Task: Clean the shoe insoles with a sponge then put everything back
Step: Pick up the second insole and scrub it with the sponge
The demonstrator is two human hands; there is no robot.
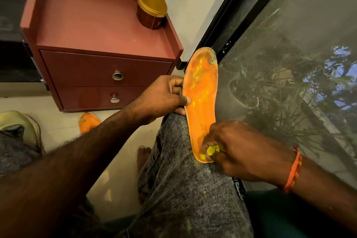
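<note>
Nearest: person's knee in grey speckled trousers (pixel 185 189), raised; a bare foot (pixel 143 155) on the pale floor (pixel 114 176) beside it.

Right hand (pixel 237 152): orange thread band (pixel 293 170) at the wrist. Grip curled round a small yellow sponge (pixel 211 149), pinching it against the heel end of the orange insole (pixel 201 102). Sponge mostly hidden by the fingers.

Insole lies lengthwise on the knee, heel toward the person, toe pointing away. Yellow streaks along its middle; grey worn patch at the toe edge.

Left hand (pixel 164 96): grip closed on the insole's left edge near mid-length, thumb (pixel 185 100) pressed on the top face, other fingers curled behind.

Floor, left: second orange insole (pixel 87 121), partly hidden by the left forearm, just in front of the cabinet. Pale shoe (pixel 21 123) at the far left edge.

Beyond: red-brown two-drawer cabinet (pixel 100 48) with metal knobs. Open gold-rimmed tub (pixel 151 8) at its back right corner.

Right: mesh-screened window (pixel 289 54), potted plants behind it.
</note>
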